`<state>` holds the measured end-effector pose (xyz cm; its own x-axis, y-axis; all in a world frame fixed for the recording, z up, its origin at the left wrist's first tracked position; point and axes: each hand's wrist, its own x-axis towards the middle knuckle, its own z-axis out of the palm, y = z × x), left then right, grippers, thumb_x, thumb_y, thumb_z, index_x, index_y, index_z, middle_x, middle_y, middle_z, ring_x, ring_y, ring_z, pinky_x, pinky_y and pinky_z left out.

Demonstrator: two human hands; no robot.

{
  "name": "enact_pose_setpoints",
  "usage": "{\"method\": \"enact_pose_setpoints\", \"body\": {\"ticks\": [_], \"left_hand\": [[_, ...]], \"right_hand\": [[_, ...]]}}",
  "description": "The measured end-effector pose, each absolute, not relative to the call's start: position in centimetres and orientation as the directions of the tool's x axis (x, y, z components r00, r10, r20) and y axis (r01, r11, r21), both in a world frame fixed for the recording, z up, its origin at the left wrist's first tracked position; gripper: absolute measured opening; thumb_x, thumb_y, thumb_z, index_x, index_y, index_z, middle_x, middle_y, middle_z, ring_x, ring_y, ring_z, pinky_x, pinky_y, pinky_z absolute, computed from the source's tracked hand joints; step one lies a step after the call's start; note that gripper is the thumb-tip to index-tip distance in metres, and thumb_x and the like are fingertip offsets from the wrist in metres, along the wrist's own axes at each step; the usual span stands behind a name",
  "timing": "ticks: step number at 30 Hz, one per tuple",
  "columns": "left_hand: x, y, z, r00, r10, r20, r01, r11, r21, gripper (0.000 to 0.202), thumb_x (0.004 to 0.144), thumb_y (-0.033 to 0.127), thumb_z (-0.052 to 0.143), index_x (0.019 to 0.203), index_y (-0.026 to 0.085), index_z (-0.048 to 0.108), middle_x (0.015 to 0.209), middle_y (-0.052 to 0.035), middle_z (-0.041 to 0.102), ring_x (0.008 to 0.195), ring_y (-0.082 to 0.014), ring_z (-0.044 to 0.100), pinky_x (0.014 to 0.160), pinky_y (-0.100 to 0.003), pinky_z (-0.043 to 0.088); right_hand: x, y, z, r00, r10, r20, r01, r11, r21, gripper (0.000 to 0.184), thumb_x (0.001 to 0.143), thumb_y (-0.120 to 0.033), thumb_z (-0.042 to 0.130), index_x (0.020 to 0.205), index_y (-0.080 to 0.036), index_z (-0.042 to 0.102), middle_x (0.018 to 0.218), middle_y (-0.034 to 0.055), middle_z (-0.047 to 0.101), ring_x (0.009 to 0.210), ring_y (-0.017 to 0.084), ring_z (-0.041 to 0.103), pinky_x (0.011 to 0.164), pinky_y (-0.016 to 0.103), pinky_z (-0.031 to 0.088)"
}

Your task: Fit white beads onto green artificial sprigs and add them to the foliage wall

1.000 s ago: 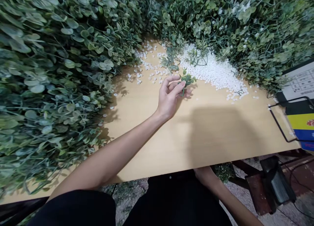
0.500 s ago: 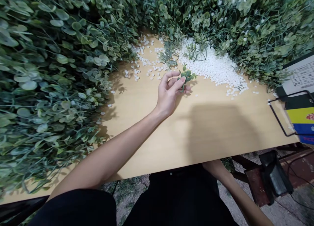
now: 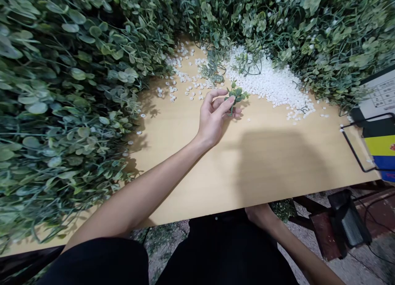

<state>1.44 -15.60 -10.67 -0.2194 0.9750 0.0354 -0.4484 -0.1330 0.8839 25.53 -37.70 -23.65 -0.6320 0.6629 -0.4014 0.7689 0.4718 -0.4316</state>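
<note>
Over the middle of the wooden table (image 3: 185, 186), my left hand (image 3: 214, 116) pinches a small green leafy sprig (image 3: 238, 94) between thumb and fingers. Its leaves point away from me, towards a heap of small white beads (image 3: 274, 81). Two leafy sprigs lie by the heap, one on its left side (image 3: 212, 68) and one on top (image 3: 247, 64). My right hand (image 3: 259, 214) is low, at the table's front edge beside my lap. Its fingers are hidden under the edge, so what they do does not show.
Tall piles of leafy green stems (image 3: 61, 103) line the left side and the back. Loose white beads lie scattered left of the heap. At the right edge stand a black wire frame (image 3: 354, 153) and a yellow and blue printed box (image 3: 381, 149). A black mesh item (image 3: 350, 219) sits below the table.
My right hand has shifted a little to the left along the table's front edge. My left hand keeps its pinch on the sprig, nearly still.
</note>
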Motion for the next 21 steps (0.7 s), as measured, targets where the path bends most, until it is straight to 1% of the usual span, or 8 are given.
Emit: {"method": "enact_pose_setpoints", "body": {"ticks": [2,4,8,11,14,16,18,21], "left_hand": [[1.4,-15.6,-10.7,-0.219,0.975,0.027,-0.443,-0.124,0.888,0.044,0.078,0.042,0.086,0.111,0.026,0.062,0.08,0.0001,0.068,0.089,-0.0259,0.077,0.073,-0.037,0.059],[1.4,-15.6,-10.7,-0.213,0.977,0.018,-0.447,-0.113,0.887,0.043,0.079,0.041,0.086,0.111,0.026,0.062,0.081,-0.0004,0.068,0.092,-0.0274,0.077,0.075,-0.038,0.059],[1.3,-15.7,-10.4,-0.204,0.979,0.014,-0.474,-0.111,0.873,0.039,0.078,0.037,0.087,0.104,0.024,0.06,0.083,-0.0006,0.067,0.089,-0.0269,0.078,0.076,-0.038,0.058],[1.3,-15.8,-10.1,-0.2,0.98,0.022,-0.482,-0.118,0.868,0.044,0.075,0.04,0.089,0.103,0.024,0.06,0.079,0.0021,0.068,0.079,-0.023,0.078,0.073,-0.035,0.06],[1.4,-15.9,-10.0,-0.202,0.979,0.008,-0.492,-0.108,0.864,0.048,0.071,0.043,0.092,0.103,0.025,0.06,0.079,0.0033,0.069,0.073,-0.0208,0.076,0.071,-0.034,0.061],[1.4,-15.9,-9.9,-0.203,0.979,-0.003,-0.501,-0.101,0.86,0.049,0.069,0.043,0.093,0.102,0.025,0.061,0.079,0.0036,0.07,0.071,-0.0199,0.076,0.069,-0.033,0.062],[1.4,-15.9,-9.8,-0.198,0.98,-0.009,-0.511,-0.095,0.854,0.048,0.07,0.041,0.092,0.102,0.025,0.061,0.08,0.0032,0.07,0.07,-0.0196,0.075,0.069,-0.033,0.062],[1.3,-15.9,-9.7,-0.189,0.982,-0.013,-0.524,-0.09,0.847,0.048,0.071,0.038,0.091,0.104,0.024,0.06,0.08,0.003,0.07,0.071,-0.0198,0.076,0.069,-0.034,0.062]], "right_hand": [[24.8,-37.6,-21.8,-0.623,0.679,-0.387,0.777,0.485,-0.401,0.046,0.091,-0.004,0.046,0.127,-0.016,0.072,0.121,0.0168,0.075,0.114,0.039,0.07,0.108,0.053,0.052],[23.6,-37.5,-19.8,-0.672,0.637,-0.377,0.738,0.534,-0.413,0.041,0.094,-0.008,0.048,0.127,-0.016,0.07,0.122,0.0177,0.074,0.114,0.038,0.069,0.105,0.051,0.053],[20.1,-37.8,-17.6,-0.874,0.387,-0.294,0.486,0.68,-0.549,0.028,0.096,-0.01,0.053,0.118,-0.021,0.067,0.125,0.0097,0.072,0.112,0.027,0.069,0.096,0.035,0.055],[17.3,-38.3,-18.1,-0.949,0.228,-0.217,0.311,0.786,-0.534,0.023,0.094,-0.006,0.056,0.11,-0.019,0.067,0.108,0.0065,0.076,0.099,0.024,0.072,0.084,0.032,0.056],[15.2,-38.8,-19.3,-0.964,0.12,-0.237,0.226,0.838,-0.496,0.014,0.088,-0.007,0.068,0.096,-0.018,0.07,0.087,0.0049,0.076,0.083,0.025,0.074,0.068,0.032,0.055],[14.4,-39.1,-20.1,-0.96,0.086,-0.267,0.212,0.845,-0.491,0.01,0.085,-0.008,0.073,0.088,-0.017,0.071,0.079,0.0046,0.075,0.078,0.025,0.074,0.063,0.031,0.054],[13.9,-39.4,-20.8,-0.952,0.083,-0.295,0.225,0.843,-0.489,0.008,0.085,-0.01,0.073,0.088,-0.017,0.072,0.075,0.0045,0.075,0.074,0.024,0.074,0.06,0.03,0.054],[13.8,-39.8,-21.6,-0.939,0.115,-0.323,0.267,0.837,-0.478,0.007,0.086,-0.012,0.073,0.089,-0.017,0.074,0.073,0.0045,0.074,0.074,0.024,0.074,0.062,0.03,0.057]]}}
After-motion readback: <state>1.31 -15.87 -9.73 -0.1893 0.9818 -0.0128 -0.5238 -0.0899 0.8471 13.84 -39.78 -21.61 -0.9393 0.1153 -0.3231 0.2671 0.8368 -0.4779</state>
